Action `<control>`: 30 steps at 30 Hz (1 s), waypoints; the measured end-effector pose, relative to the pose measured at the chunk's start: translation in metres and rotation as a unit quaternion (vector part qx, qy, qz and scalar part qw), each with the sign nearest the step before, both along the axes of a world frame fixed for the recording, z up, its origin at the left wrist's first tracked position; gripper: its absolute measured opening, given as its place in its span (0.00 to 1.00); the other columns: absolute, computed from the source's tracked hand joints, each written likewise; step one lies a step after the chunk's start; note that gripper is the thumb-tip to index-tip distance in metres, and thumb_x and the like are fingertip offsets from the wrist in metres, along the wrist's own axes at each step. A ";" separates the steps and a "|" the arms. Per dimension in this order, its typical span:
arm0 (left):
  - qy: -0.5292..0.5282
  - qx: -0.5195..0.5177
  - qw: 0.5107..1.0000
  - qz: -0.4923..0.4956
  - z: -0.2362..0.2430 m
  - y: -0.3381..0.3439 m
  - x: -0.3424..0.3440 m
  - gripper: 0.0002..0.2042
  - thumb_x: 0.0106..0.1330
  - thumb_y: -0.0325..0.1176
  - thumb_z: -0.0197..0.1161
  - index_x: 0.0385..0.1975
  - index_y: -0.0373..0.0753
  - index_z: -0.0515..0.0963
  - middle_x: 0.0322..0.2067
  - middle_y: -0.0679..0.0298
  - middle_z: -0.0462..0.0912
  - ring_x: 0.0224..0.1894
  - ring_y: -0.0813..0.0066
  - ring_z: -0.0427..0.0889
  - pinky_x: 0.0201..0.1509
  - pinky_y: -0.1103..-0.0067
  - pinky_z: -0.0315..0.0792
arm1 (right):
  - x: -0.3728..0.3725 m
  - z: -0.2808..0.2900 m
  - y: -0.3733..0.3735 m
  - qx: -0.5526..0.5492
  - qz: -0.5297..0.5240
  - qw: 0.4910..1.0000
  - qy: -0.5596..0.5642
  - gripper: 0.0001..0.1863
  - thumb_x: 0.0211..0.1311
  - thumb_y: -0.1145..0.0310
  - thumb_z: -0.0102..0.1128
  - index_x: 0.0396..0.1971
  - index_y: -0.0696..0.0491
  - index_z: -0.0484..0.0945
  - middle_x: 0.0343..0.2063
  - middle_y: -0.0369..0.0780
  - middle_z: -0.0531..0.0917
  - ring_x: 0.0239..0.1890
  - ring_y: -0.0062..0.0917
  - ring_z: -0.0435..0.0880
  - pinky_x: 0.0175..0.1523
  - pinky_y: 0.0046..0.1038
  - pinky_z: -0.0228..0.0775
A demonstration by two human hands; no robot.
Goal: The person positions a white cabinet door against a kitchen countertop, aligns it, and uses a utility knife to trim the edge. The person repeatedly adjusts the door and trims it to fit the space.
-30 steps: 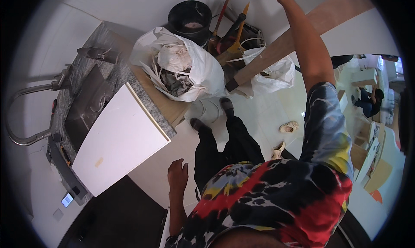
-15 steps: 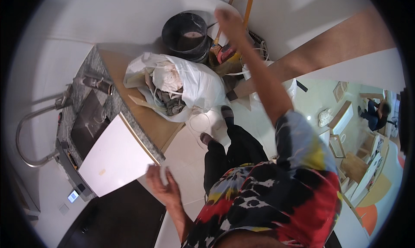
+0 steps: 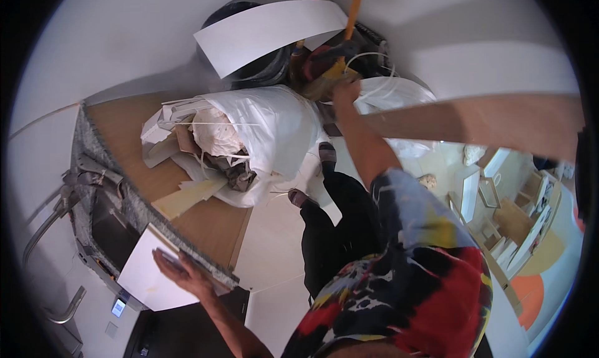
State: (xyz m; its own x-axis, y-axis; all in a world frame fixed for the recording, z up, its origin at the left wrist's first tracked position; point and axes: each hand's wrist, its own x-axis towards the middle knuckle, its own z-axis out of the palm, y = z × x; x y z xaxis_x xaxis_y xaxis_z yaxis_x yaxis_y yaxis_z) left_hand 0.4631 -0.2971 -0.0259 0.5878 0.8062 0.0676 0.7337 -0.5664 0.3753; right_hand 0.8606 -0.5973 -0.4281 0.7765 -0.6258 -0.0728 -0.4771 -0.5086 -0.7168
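My left hand lies over a white panel that rests across the stone counter's edge by the sink. Its fingers are stretched out along the panel. My right hand is beside the near end of a long brown board, just below broom bristles; its fingers are partly hidden, so I cannot make out any hold. A large white plastic sack lies on its side to the left of that hand, with crumpled paper and scraps in its mouth. Another white panel slants across the top of a black bucket.
A broom with an orange handle stands in the corner. To the left are a dark sink and a metal faucet. Wooden frames and boxes lie to the right. A second pale plastic bag is beyond the brown board.
My right hand has come down from above the broom. The left has moved left onto the white panel. A white panel now covers part of the bucket. The view has shifted.
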 end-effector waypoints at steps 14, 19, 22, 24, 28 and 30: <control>0.216 0.098 0.966 -0.100 -0.002 0.031 -0.014 0.40 0.69 0.68 0.34 0.75 0.54 0.38 0.71 0.48 0.53 0.69 0.41 0.61 0.66 0.44 0.62 | 0.223 -0.115 -0.102 -0.209 0.246 0.942 0.090 0.14 0.60 0.65 0.55 0.40 0.58 0.78 0.42 0.54 0.82 0.47 0.48 0.82 0.52 0.45 0.74; 0.193 0.079 0.963 -0.171 -0.010 0.044 -0.067 0.37 0.69 0.66 0.40 0.74 0.55 0.45 0.72 0.44 0.48 0.71 0.38 0.53 0.69 0.45 0.54 | 0.224 -0.112 -0.097 -0.237 0.165 0.957 -0.039 0.14 0.57 0.66 0.56 0.40 0.57 0.80 0.40 0.54 0.83 0.45 0.49 0.82 0.53 0.46 0.73; 0.166 0.083 0.978 -0.095 0.009 0.037 -0.065 0.36 0.70 0.64 0.42 0.74 0.52 0.51 0.71 0.41 0.47 0.72 0.36 0.50 0.70 0.45 0.48 | 0.204 -0.112 -0.101 -0.208 0.215 0.952 0.070 0.15 0.54 0.64 0.58 0.37 0.58 0.81 0.37 0.54 0.84 0.43 0.48 0.83 0.51 0.46 0.75; 0.180 0.057 0.980 -0.069 0.006 0.035 -0.023 0.37 0.72 0.61 0.40 0.73 0.40 0.51 0.71 0.41 0.48 0.73 0.41 0.48 0.73 0.50 0.44 | 0.194 -0.088 -0.094 -0.211 0.232 0.947 0.064 0.16 0.54 0.63 0.58 0.38 0.58 0.81 0.37 0.54 0.84 0.43 0.48 0.84 0.51 0.46 0.75; 0.170 0.041 0.984 -0.038 0.005 0.011 0.000 0.38 0.74 0.57 0.37 0.72 0.30 0.49 0.71 0.42 0.48 0.74 0.46 0.47 0.74 0.55 0.42 | 0.207 -0.035 -0.078 -0.181 0.207 0.960 0.043 0.16 0.56 0.62 0.57 0.39 0.58 0.82 0.37 0.53 0.84 0.44 0.47 0.84 0.52 0.45 0.74; 0.168 0.070 0.979 -0.091 0.007 0.012 -0.002 0.37 0.75 0.56 0.35 0.72 0.30 0.49 0.72 0.42 0.48 0.73 0.45 0.47 0.75 0.54 0.42 | 0.209 0.000 -0.068 -0.208 0.222 0.951 0.062 0.17 0.59 0.61 0.55 0.39 0.59 0.83 0.39 0.54 0.84 0.45 0.48 0.83 0.53 0.45 0.73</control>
State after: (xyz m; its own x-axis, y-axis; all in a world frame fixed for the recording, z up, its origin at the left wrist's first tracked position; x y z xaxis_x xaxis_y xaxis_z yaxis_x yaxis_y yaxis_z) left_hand 0.4611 -0.2854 -0.0192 0.7291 0.6824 -0.0519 0.6843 -0.7281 0.0405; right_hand 1.0694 -0.6649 -0.4285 0.9723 -0.2338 0.0012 -0.2176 -0.9068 -0.3610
